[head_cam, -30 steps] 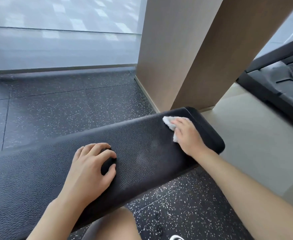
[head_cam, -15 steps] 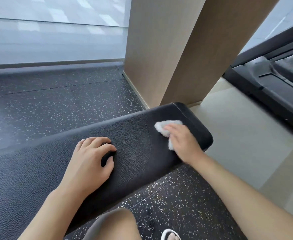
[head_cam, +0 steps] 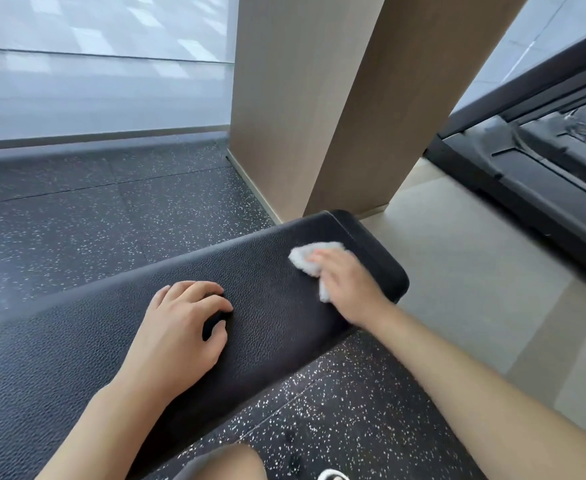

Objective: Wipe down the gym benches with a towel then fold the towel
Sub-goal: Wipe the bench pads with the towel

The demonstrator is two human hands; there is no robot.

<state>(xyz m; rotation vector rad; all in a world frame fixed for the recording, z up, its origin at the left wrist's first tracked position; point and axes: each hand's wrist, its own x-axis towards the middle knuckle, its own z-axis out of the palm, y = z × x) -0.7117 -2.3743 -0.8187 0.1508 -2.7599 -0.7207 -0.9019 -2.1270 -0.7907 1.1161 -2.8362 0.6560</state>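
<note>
Bare forearms (head_cam: 492, 393); white-strapped sandal (head_cam: 331, 474)

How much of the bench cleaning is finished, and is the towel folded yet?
Nothing shows as finished; I can't tell which parts are already wiped. In hand: the right hand presses the bunched white towel on the black bench near its end, while the left hand rests on the pad. Left: any remaining wiping, then folding the towel.
</note>
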